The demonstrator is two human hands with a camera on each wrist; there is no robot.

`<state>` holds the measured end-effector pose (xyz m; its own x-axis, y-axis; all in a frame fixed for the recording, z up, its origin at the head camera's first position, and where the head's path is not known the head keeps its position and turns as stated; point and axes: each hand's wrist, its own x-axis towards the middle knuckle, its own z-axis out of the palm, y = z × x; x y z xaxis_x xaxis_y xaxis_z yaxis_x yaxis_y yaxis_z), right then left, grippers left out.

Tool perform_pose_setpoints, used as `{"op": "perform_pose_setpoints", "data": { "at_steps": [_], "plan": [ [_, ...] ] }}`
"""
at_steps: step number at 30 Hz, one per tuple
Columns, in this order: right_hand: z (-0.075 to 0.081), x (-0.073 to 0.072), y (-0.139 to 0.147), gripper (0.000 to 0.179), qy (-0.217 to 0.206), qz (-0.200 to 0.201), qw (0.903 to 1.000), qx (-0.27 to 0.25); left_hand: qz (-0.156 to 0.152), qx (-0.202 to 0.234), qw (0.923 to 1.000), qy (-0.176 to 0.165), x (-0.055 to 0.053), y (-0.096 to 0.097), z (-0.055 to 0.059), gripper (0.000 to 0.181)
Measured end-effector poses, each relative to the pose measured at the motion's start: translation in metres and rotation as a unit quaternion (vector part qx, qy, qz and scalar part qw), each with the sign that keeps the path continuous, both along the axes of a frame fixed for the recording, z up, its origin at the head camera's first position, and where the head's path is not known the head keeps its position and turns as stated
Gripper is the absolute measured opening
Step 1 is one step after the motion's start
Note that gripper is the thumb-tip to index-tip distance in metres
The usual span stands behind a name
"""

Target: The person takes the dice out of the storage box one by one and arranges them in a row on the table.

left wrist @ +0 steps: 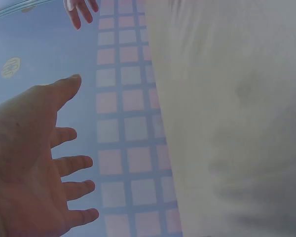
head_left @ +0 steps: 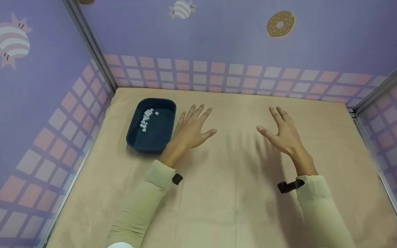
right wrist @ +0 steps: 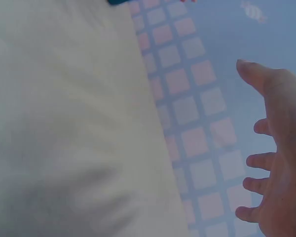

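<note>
My left hand (head_left: 191,131) hovers over the table just right of a dark blue tray (head_left: 133,132), fingers spread and thumb out to the right, holding nothing. Its wrist overlaps the tray's lower right corner in the head view. Inside the tray lies a loose row of small white pieces (head_left: 145,120), too small to name, toward its left side. Over the right half of the table my right hand (head_left: 283,134) is held up with straight fingers and the thumb pointing left. Both wrist views show the palms with nothing in them.
A beige cloth (head_left: 215,193) covers the table, and the hands cast shadows on it. Purple panels (head_left: 226,38) with pink and white checks stand along the back, left and right sides, joined by grey metal posts (head_left: 93,44) at the corners.
</note>
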<state>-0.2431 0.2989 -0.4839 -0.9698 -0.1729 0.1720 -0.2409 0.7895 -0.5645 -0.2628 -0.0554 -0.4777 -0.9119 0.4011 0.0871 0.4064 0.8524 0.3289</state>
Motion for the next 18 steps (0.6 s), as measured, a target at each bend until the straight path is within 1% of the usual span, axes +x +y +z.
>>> {"op": "perform_pose_setpoints", "data": {
  "at_steps": [3,5,7,9,12,15,16,18],
  "plan": [
    [0.005,-0.005,-0.017,0.088,0.004,0.009,0.9986,-0.053,0.015,0.030,0.9993,0.014,0.002,-0.017,0.006,0.080],
    [0.006,-0.008,-0.031,0.086,0.021,0.013,0.9965,-0.080,0.026,0.042,0.9984,0.028,0.001,-0.030,0.011,0.082],
    [0.003,-0.012,-0.048,0.083,0.038,0.019,0.9937,-0.103,0.038,0.048,0.9973,0.042,0.002,-0.047,0.014,0.085],
    [-0.003,-0.014,-0.068,0.081,0.048,0.028,0.9914,-0.119,0.055,0.051,0.9959,0.051,0.002,-0.066,0.015,0.087],
    [-0.014,-0.015,-0.098,0.080,0.048,0.044,0.9886,-0.135,0.086,0.058,0.9933,0.051,0.004,-0.097,0.011,0.090],
    [-0.024,-0.016,-0.126,0.079,0.035,0.055,0.9855,-0.156,0.122,0.086,0.9878,0.044,0.004,-0.128,0.004,0.089],
    [-0.026,-0.017,-0.134,0.079,0.030,0.058,0.9838,-0.167,0.136,0.100,0.9848,0.040,0.004,-0.137,0.000,0.088],
    [-0.031,-0.017,-0.149,0.079,0.018,0.065,0.9794,-0.190,0.169,0.141,0.9750,0.029,0.003,-0.155,-0.009,0.085]
  ]
}}
